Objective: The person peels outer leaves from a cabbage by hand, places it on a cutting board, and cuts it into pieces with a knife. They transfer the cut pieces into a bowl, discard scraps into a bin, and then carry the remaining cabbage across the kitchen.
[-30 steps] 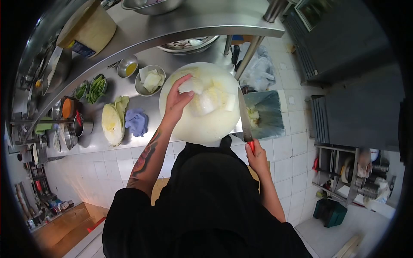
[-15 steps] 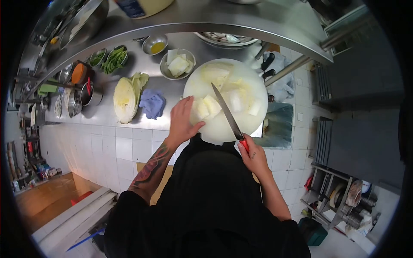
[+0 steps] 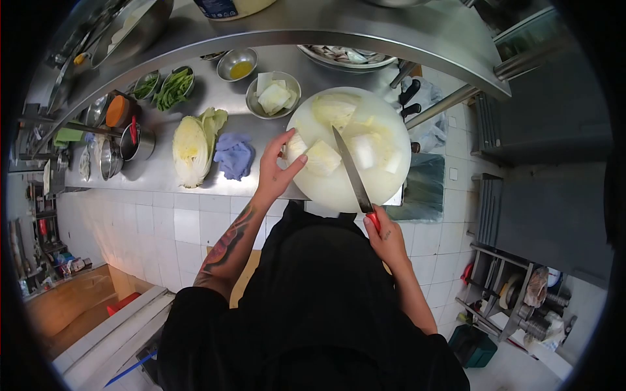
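My right hand (image 3: 387, 236) grips the red handle of a long knife (image 3: 353, 171), whose blade lies over the round white cutting board (image 3: 326, 195). At the board's left edge, the fingers of my left hand (image 3: 277, 166) are curled round a pale cabbage piece (image 3: 296, 146). Another cut cabbage piece (image 3: 323, 158) sits just right of that hand. Beyond the blade are a larger cabbage chunk (image 3: 334, 109) and more pale pieces (image 3: 365, 151).
Left of the board are a blue cloth (image 3: 233, 156) and a halved cabbage (image 3: 192, 151). Behind stand a bowl of cabbage pieces (image 3: 291, 108), a bowl of yellow liquid (image 3: 237, 64) and bowls of greens (image 3: 174, 88). A metal shelf (image 3: 287, 39) spans above.
My left hand has lifted off the nearer pieces and closed on a piece at the board's left edge. The cut pieces now lie apart. The knife remains over the board.
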